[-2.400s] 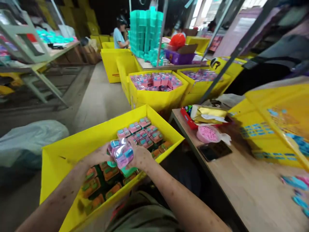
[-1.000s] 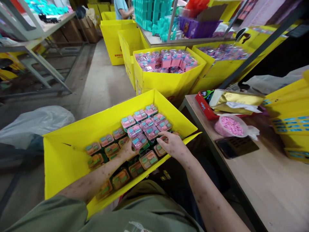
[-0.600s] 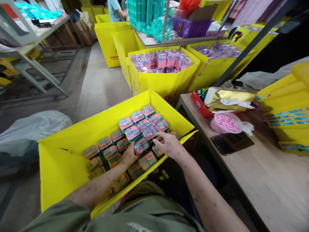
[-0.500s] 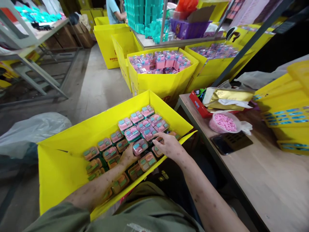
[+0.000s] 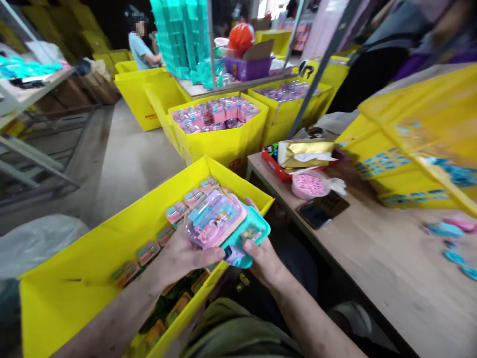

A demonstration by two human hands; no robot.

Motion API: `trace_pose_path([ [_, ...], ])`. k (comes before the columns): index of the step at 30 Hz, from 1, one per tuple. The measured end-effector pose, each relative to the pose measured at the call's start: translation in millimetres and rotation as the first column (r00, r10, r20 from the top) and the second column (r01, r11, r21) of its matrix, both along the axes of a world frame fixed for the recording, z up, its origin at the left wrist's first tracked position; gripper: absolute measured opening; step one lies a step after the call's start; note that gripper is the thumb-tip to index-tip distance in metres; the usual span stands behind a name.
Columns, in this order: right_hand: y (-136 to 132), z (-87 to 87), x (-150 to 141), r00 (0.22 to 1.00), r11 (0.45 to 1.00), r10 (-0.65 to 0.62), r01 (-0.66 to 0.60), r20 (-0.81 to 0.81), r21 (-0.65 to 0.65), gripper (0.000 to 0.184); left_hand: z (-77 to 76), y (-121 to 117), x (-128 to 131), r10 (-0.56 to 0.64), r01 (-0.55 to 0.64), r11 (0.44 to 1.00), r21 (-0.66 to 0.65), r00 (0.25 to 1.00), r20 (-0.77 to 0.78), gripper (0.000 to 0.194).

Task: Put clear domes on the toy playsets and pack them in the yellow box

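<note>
Both of my hands hold a clear-lidded plastic box [image 5: 216, 216], raised above the open yellow carton. Its lilac and blue top bears a small cartoon picture, and a teal base [image 5: 257, 226] sticks out on its right side. My left hand [image 5: 182, 256] is closed round the box's left and near side, thumb along the front edge. With its thumb on the teal part, my right hand [image 5: 263, 256] grips the right side; its other fingers are mostly hidden beneath. Below, the yellow carton [image 5: 59, 293] contains several similar boxes [image 5: 177, 211], partly covered by my arms.
At right is a wooden table [image 5: 372, 278] with a tub of pink pieces [image 5: 309, 185], a phone [image 5: 315, 214], a red tray [image 5: 274, 161] and a yellow crate [image 5: 402, 191]. Yellow cartons [image 5: 223, 139] of pink boxes stand ahead. Another person [image 5: 141, 49] works at the back left.
My hands have lifted a box out of the carton and now hold it close to me, tilted. The view has turned rightward and up, bringing more of the right table into sight.
</note>
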State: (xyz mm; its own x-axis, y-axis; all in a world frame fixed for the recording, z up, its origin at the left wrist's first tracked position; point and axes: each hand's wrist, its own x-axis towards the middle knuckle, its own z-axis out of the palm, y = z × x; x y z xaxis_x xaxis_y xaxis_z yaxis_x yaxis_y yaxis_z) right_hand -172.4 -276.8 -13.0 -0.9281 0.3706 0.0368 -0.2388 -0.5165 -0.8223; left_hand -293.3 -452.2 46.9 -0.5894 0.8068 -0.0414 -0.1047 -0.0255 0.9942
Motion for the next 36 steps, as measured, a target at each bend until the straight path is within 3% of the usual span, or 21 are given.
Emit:
trace_pose_path([
  [3,-5,17.0,7,0.994,0.98,-0.101,0.091,-0.046,-0.176,0.123,22.6,28,17,-0.072,0.072,0.997,0.002,0.995,-0.075,0.082],
  [6,1,31.0,22,0.981,0.955,-0.177,0.151,-0.081,-0.254,0.125,27.4,42,23,-0.098,0.087,0.994,-0.068,0.978,-0.184,0.084],
  [10,12,33.0,46,0.961,0.931,-0.244,0.194,-0.13,-0.308,0.13,29.6,52,23,-0.139,0.09,0.984,-0.154,0.928,-0.345,0.096],
  [13,18,28.0,58,0.943,0.918,-0.293,0.233,-0.154,-0.322,0.135,39.9,63,23,-0.181,0.177,0.983,-0.039,0.948,-0.26,0.124],
  [15,22,25.9,65,0.932,0.914,-0.316,0.249,-0.177,-0.32,0.137,51.7,71,25,-0.18,0.196,0.979,0.054,0.958,-0.222,0.129],
  [16,23,25.6,68,0.927,0.913,-0.323,0.252,-0.192,-0.32,0.138,58.3,76,26,-0.188,0.205,0.978,0.041,0.949,-0.253,0.125],
  [21,28,30.8,89,0.904,0.895,-0.363,0.27,-0.226,-0.354,0.137,79.4,98,45,-0.329,0.217,0.939,-0.266,0.788,-0.519,0.103],
  [26,32,35.5,111,0.893,0.9,-0.368,0.271,-0.26,-0.343,0.141,80.6,104,60,-0.305,0.184,0.952,-0.244,0.631,-0.713,0.1],
  [30,37,36.5,118,0.903,0.932,-0.321,0.248,-0.287,-0.263,0.148,86.2,102,61,-0.254,0.166,0.967,-0.194,0.558,-0.79,0.099],
  [32,40,37.9,118,0.906,0.94,-0.302,0.232,-0.296,-0.251,0.15,88.3,100,64,-0.223,0.151,0.975,-0.165,0.572,-0.789,0.1],
  [36,41,39.8,117,0.898,0.932,-0.318,0.238,-0.304,-0.273,0.151,85.6,94,72,-0.129,0.049,0.99,-0.13,0.675,-0.727,0.102],
])
